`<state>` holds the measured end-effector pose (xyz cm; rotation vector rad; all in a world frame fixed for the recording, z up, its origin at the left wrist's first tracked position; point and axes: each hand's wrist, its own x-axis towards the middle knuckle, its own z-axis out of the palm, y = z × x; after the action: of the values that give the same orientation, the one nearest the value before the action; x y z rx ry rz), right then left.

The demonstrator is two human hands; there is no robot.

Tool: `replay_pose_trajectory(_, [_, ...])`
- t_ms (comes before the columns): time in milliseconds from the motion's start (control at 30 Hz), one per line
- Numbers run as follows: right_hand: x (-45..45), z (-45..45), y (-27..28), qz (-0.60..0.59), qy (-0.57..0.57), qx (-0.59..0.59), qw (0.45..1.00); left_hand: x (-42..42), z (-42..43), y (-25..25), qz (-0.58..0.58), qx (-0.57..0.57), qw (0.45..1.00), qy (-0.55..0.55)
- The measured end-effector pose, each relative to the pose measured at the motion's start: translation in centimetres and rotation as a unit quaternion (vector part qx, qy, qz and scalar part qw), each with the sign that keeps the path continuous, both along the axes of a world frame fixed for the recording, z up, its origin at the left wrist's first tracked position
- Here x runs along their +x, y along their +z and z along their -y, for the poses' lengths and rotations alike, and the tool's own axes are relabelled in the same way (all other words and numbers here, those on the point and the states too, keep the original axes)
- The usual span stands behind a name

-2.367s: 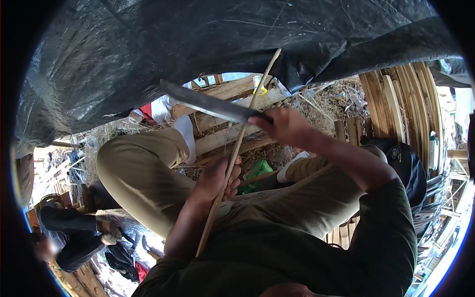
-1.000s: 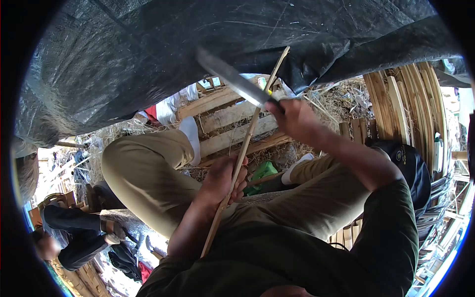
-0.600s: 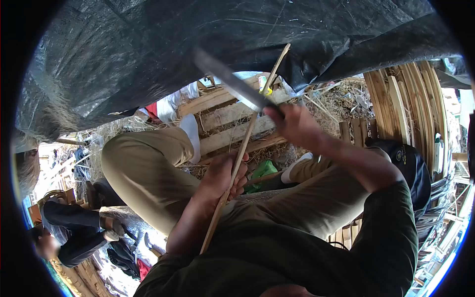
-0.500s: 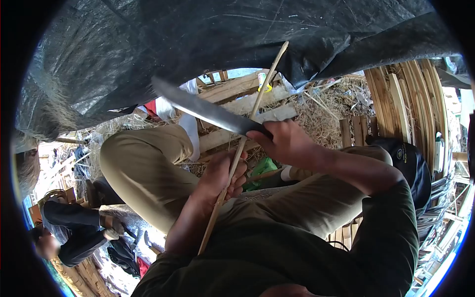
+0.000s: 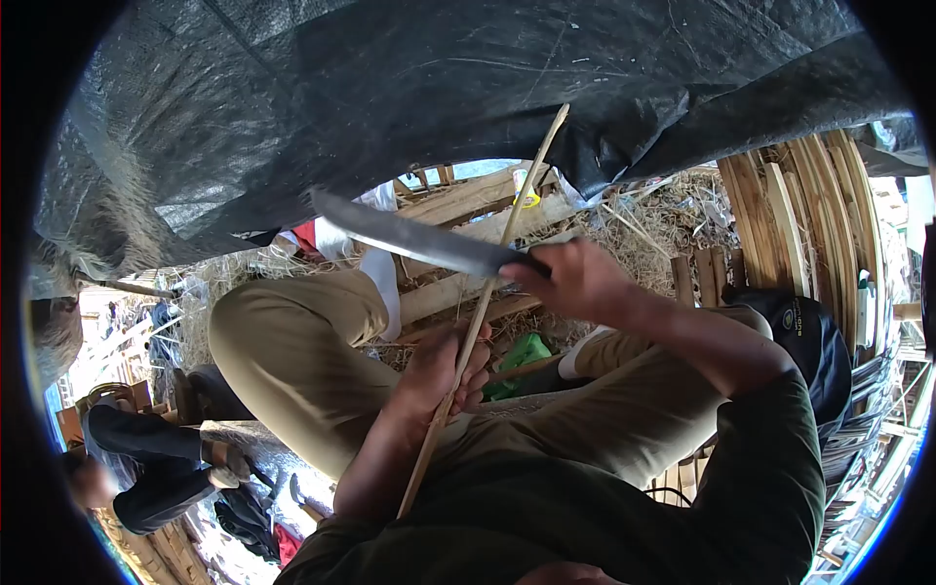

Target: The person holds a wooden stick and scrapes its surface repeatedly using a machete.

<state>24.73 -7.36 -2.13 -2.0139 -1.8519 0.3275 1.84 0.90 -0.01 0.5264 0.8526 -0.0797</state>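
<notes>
My left hand [image 5: 447, 369] is closed around a long thin wooden strip [image 5: 485, 297], which slants from my torso up to the dark tarp. My right hand [image 5: 575, 278] grips the dark handle of a large knife [image 5: 414, 242]. Its curved blade points to the upper left and lies across the strip, above my left hand. Whether the edge touches the wood I cannot tell. Both hands are over my crossed legs.
A black tarp [image 5: 370, 88] hangs across the top. Long wooden boards [image 5: 829, 214] stand at the right beside a black bag [image 5: 809, 341]. Green plastic [image 5: 526, 353] lies between my legs, with wooden slats and straw beyond. Another person [image 5: 146, 468] is at the lower left.
The knife has swung down and left along the strip from its higher position. My right hand has lowered with it. My left hand still holds the strip, and the view has shifted slightly.
</notes>
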Motion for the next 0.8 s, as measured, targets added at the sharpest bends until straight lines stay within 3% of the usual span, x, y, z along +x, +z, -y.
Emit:
replay_pose_trajectory(100, [3.8, -2.5, 1.0, -0.116, -0.134, -0.118, 0.977, -0.3, 0.4, 0.1, 0.012, -0.002, 1.000, 0.012])
replay_pose_trajectory(200, [4.6, -2.4, -0.5, -0.161, -0.185, -0.129, 0.961, -0.3, -0.1, 0.4, 0.030, -0.027, 0.999, 0.009])
replay_pose_trajectory(233, [2.8, -1.3, -2.5, -0.045, -0.127, -0.062, 0.989, -0.4, -0.2, 0.2, 0.035, -0.036, 0.999, 0.002])
replay_pose_trajectory(300, [-0.7, -0.8, -2.9, -0.113, -0.030, 0.113, 0.987, -0.5, -0.1, -0.2, 0.045, -0.057, 0.997, 0.003])
replay_pose_trajectory(400, [1.9, -1.4, -1.4, -0.110, -0.031, -0.054, 0.992, -0.6, -0.2, -0.3, 0.052, -0.072, 0.996, -0.001])
replay_pose_trajectory(500, [4.9, -3.1, 1.0, -0.213, -0.172, -0.175, 0.946, -0.4, -0.1, -0.1, 0.056, -0.066, 0.996, 0.001])
replay_pose_trajectory(533, [5.5, -3.3, -0.4, -0.154, -0.157, -0.093, 0.971, -0.6, 0.1, 0.1, 0.057, -0.059, 0.997, -0.002])
replay_pose_trajectory(633, [1.4, -0.9, -0.7, -0.219, -0.151, -0.147, 0.953, -0.5, -0.2, 0.1, 0.063, -0.064, 0.996, -0.004])
replay_pose_trajectory(667, [-0.5, -0.4, -1.3, -0.209, -0.054, -0.028, 0.976, -0.5, -0.1, 0.0, 0.062, -0.073, 0.995, -0.001])
replay_pose_trajectory(800, [1.3, -1.0, -0.9, -0.121, -0.010, -0.048, 0.991, -0.8, 0.0, -0.7, 0.045, -0.047, 0.998, 0.005])
